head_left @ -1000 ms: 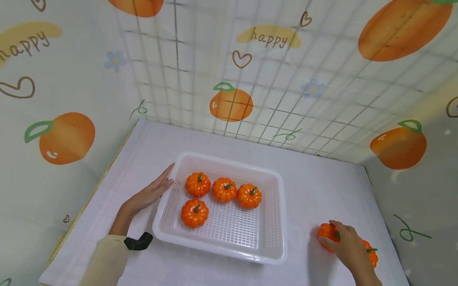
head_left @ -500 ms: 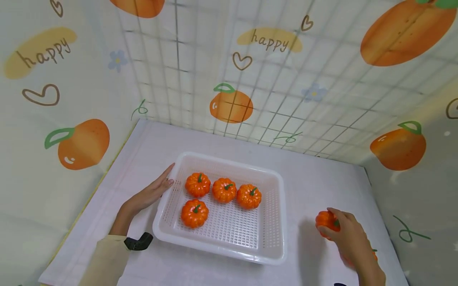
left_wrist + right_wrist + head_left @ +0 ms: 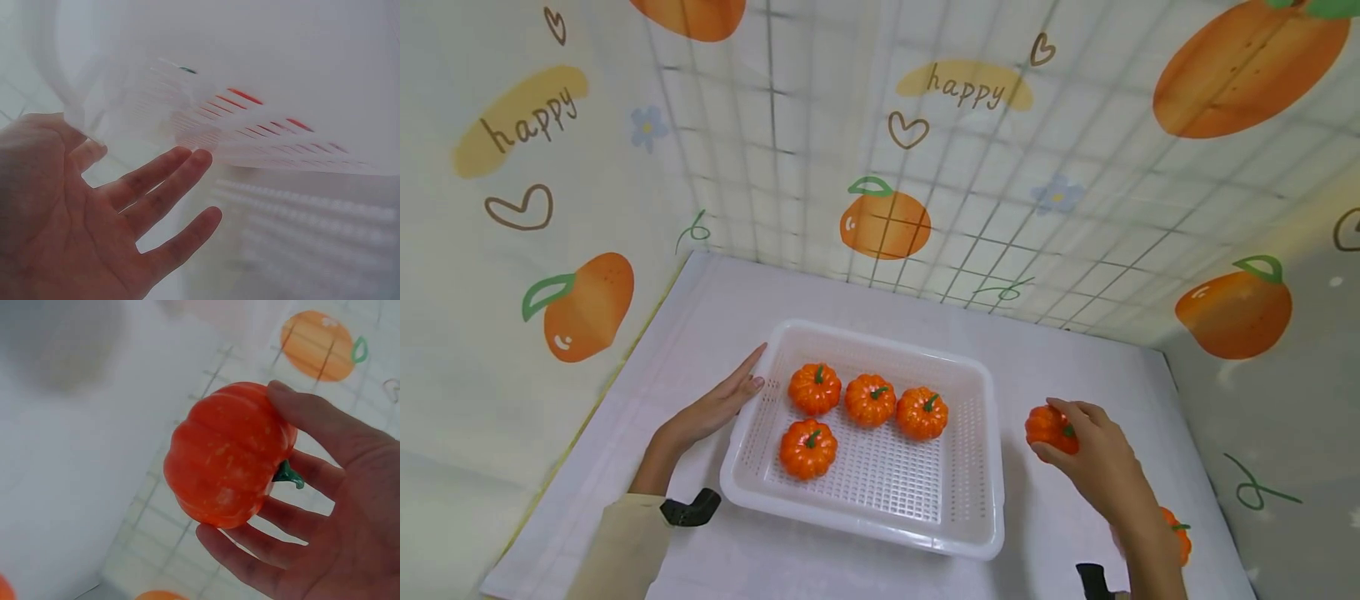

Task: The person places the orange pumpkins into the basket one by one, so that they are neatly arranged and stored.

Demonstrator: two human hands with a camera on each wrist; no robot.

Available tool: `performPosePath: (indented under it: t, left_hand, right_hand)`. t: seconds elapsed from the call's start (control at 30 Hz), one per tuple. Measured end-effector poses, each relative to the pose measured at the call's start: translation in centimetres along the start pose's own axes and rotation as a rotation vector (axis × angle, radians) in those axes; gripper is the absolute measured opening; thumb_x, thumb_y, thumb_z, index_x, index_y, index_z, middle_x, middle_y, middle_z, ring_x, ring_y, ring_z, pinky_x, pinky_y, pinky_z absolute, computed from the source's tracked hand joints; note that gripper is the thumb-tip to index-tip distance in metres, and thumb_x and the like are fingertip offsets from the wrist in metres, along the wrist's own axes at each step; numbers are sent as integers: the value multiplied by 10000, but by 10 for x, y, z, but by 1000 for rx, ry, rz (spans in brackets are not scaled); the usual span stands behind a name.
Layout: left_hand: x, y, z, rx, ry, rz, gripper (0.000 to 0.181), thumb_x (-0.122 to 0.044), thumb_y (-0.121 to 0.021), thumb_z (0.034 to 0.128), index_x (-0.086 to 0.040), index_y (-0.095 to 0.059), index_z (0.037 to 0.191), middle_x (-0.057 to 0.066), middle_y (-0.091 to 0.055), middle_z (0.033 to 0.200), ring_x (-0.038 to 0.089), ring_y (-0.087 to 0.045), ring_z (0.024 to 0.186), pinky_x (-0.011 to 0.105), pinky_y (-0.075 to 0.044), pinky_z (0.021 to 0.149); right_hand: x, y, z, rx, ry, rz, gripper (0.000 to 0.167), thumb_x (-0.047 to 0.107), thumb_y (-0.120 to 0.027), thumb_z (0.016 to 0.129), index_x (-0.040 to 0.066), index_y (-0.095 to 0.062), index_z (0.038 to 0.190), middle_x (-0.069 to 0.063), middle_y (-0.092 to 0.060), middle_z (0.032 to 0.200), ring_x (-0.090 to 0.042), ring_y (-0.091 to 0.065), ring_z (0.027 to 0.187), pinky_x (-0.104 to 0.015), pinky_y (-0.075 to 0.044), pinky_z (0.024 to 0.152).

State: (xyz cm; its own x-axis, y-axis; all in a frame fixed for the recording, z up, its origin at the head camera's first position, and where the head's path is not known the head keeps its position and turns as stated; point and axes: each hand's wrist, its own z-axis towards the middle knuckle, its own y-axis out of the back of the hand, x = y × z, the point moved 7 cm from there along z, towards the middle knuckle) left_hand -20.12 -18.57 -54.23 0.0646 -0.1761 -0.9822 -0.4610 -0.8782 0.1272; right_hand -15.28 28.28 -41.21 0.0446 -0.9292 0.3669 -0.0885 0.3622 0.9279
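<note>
The right hand (image 3: 1096, 457) grasps a glossy orange pumpkin with rounded ribs and a short, curved green stem (image 3: 1047, 428). Its skin is smooth and shiny, faintly flecked with paler marks in the right wrist view. The arm reaches in from the lower right, angled forward and to the left, with the thumb on one side of the pumpkin and the curled fingers on the other. The pumpkin sits out at the fingertips, clear of the palm, its stem pointing back toward the hand; it is held above the table (image 3: 1075, 354), just right of the basket. Beside the right forearm lies another ribbed orange pumpkin with a green stem (image 3: 1180, 537) (partly hidden by that arm).

The left hand (image 3: 715, 407) grips nothing: its fingers are extended and spread, their tips against the outside of the rectangular white plastic basket (image 3: 850, 523), which has a thick smooth rim, slotted walls and a lattice base. A pale beige sleeve (image 3: 621, 542) covers that forearm, with a black band (image 3: 691, 508) near the wrist.

Inside the basket are four glossy orange pumpkins (image 3: 870, 401), three in a row toward the back and one at the front left. A white cloth covers the table.
</note>
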Motion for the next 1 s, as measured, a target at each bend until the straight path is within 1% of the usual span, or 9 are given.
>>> performPosePath:
  t: [0.1,0.2,0.27,0.4,0.53,0.63,0.77,0.93,1.0]
  left_hand:
    - [1,1,0,-4,-1,5,623,-411,-404,1073,-426,-55,1589,-57,-2,1663,303,-88,1500,658,-160,1130]
    - [1,1,0,-7,-2,7,622,-407,-403,1074,-423,-56,1590,-53,-3,1663,303,-86,1500,662,-146,1131]
    - [1,1,0,-6,-1,3,621,-407,-403,1074,-424,-58,1590,-54,-6,1663,304,-98,1497,658,-161,1131]
    - [3,0,0,2,1,-6,621,-414,-399,1074,-423,-54,1590,-49,-4,1663,321,-138,1487,646,-234,1114]
    - [4,0,1,-1,0,-4,624,-415,-402,1072,-422,-55,1590,-45,-6,1664,322,-152,1483,640,-254,1108]
    - [5,1,1,-4,-2,-4,622,-410,-405,1073,-424,-59,1590,-46,-10,1663,318,-159,1479,629,-265,1109]
    - [4,1,1,-4,-4,-4,621,-409,-403,1074,-425,-57,1590,-36,-11,1664,329,-191,1468,607,-314,1093]
    - [4,1,1,1,-6,-5,617,-407,-403,1074,-436,-59,1586,-36,-16,1663,331,-228,1453,578,-365,1071]
    - [4,1,1,3,-11,-6,611,-404,-399,1076,-439,-62,1585,-37,-19,1663,331,-231,1450,572,-373,1067]
  right_hand:
    - [16,0,5,-18,24,-10,645,294,-753,902,60,-489,1442,-302,-414,1401,-516,-444,1149,-618,-525,821]
    - [31,-2,11,-25,31,-19,646,267,-771,889,68,-499,1439,-305,-399,1426,-528,-440,1171,-589,-537,815]
    - [40,-4,14,-24,34,-23,652,259,-784,878,74,-506,1438,-303,-388,1443,-535,-438,1185,-574,-540,811]
    - [57,-8,20,-15,67,-48,659,246,-801,862,89,-514,1434,-293,-392,1452,-536,-439,1205,-579,-541,804]
    - [74,-14,26,0,118,-71,667,240,-815,847,102,-522,1430,-282,-405,1449,-533,-444,1216,-617,-535,787]
    - [87,-20,29,18,160,-82,667,254,-820,842,119,-529,1428,-254,-416,1454,-503,-452,1227,-619,-536,791]
    - [104,-30,31,36,233,-92,663,257,-827,836,141,-539,1422,-209,-435,1451,-449,-445,1252,-599,-542,807]
    - [125,-42,32,49,336,-106,650,228,-841,820,155,-564,1403,-186,-460,1445,-419,-441,1277,-581,-543,828]
    - [133,-47,32,58,378,-112,638,233,-843,817,158,-576,1393,-177,-468,1442,-403,-451,1271,-554,-551,833]
